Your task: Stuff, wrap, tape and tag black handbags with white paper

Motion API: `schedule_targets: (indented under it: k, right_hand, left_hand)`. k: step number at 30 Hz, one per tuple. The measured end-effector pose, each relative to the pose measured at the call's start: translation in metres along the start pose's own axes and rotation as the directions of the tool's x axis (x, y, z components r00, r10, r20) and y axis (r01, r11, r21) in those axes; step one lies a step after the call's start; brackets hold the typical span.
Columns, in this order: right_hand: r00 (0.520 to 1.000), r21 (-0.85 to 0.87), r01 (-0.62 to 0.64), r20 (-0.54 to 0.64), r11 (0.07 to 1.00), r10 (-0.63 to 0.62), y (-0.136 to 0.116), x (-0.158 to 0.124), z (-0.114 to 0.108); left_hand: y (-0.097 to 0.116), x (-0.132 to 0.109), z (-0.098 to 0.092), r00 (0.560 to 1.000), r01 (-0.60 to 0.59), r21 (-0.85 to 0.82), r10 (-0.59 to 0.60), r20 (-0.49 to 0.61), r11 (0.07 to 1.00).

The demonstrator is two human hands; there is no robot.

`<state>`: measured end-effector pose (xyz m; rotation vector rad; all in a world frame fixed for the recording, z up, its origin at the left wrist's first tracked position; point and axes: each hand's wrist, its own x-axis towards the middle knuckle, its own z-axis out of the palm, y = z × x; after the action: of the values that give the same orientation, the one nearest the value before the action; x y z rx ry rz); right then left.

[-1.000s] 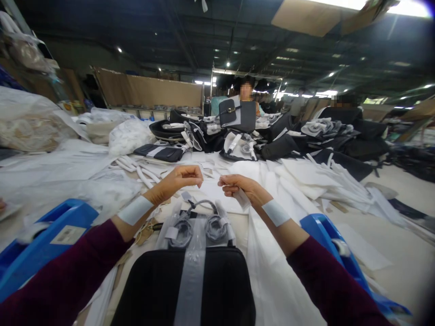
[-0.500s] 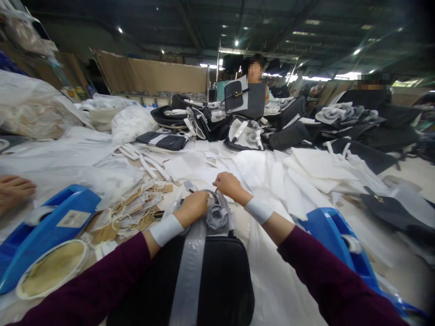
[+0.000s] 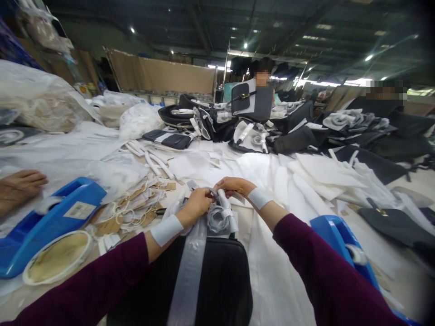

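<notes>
A black bag (image 3: 226, 276) lies in front of me, a translucent plastic strip (image 3: 188, 280) running down its front. At its far edge are a coiled strap wrapped in greyish plastic (image 3: 217, 219) and a white-wrapped handle (image 3: 227, 208). My left hand (image 3: 197, 204) is closed, pinching the wrapped strap just beyond the coil. My right hand (image 3: 234, 184) meets it from the right, thumb and fingers pinched together beside the handle's top. What lies between the right fingertips is too small to make out. Both wrists carry pale bands.
Blue tape dispensers (image 3: 79, 203) (image 3: 335, 235) stand on both sides. Left are stringed paper tags (image 3: 127, 213), a round cream-lined container (image 3: 57, 258) and another person's hand (image 3: 22, 188). White sheets (image 3: 316, 172) and black bags (image 3: 292, 136) lie beyond; a person stands behind them.
My right hand has turned from a fist on the wrapped handle to a fingertip pinch close to my left fingers. The other person's hand reaches slightly further in; the view has shifted a little.
</notes>
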<state>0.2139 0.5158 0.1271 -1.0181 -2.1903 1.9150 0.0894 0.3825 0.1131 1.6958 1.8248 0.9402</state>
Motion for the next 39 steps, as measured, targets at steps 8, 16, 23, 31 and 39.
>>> schedule_targets:
  k: [8,16,23,31,39]
  right_hand:
    - [0.999,-0.04,0.027,0.033,0.999,-0.026,-0.009,-0.005,-0.004]
    - [0.988,-0.059,0.088,-0.123,0.994,-0.095,-0.056,-0.027,0.01]
    - [0.983,0.101,0.176,-0.07,0.979,-0.169,-0.045,-0.073,0.039]
    - [0.835,0.012,0.346,-0.46,0.938,-0.302,-0.021,-0.07,0.054]
    - [0.643,-0.4,0.241,-0.616,0.884,-0.455,-0.011,-0.05,0.068]
  left_hand:
    - [0.008,-0.013,-0.008,0.993,0.036,0.031,-0.032,-0.111,0.999]
    - [0.01,-0.036,-0.014,0.98,-0.092,-0.077,0.076,-0.186,0.993]
    - [0.007,-0.043,-0.014,0.975,-0.182,-0.496,0.09,-0.203,0.849]
    - [0.008,-0.041,-0.019,0.966,-0.144,-0.789,-0.088,-0.243,0.597]
    - [0.004,-0.05,-0.026,0.955,-0.098,-0.839,-0.186,-0.23,0.535]
